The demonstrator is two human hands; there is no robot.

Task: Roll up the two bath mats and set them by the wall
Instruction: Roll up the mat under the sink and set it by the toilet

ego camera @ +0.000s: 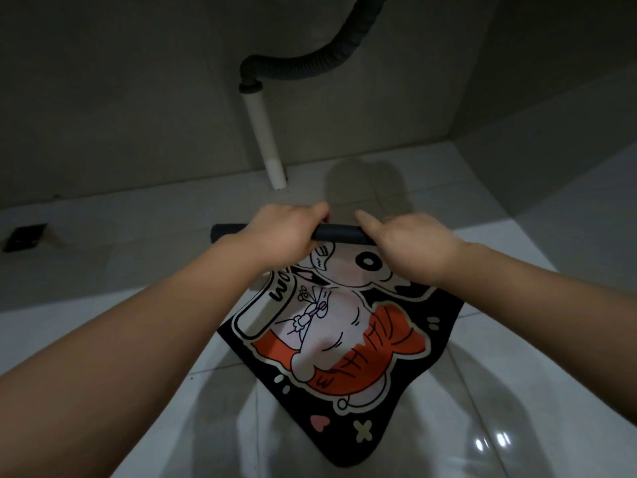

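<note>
Two bare forearms reach in from the bottom corners, over the one bath mat (344, 339) in view, a black mat with a cartoon figure in white and orange. It lies flat on the pale tiled floor (551, 339), and its far edge is rolled into a single dark tube (336, 233) not far from the grey wall (138, 98). On the left, the left hand (282, 232) is curled over the tube, fingers closed around it. Just to the right, the right hand (410, 246) rests on the same roll with its fingers bent down against it and the forefinger lifted. One white pipe (263, 132) comes down the wall beyond the hands, joined at its top to one dark corrugated hose (310, 65). One dark floor drain (24, 236) sits far left.
</note>
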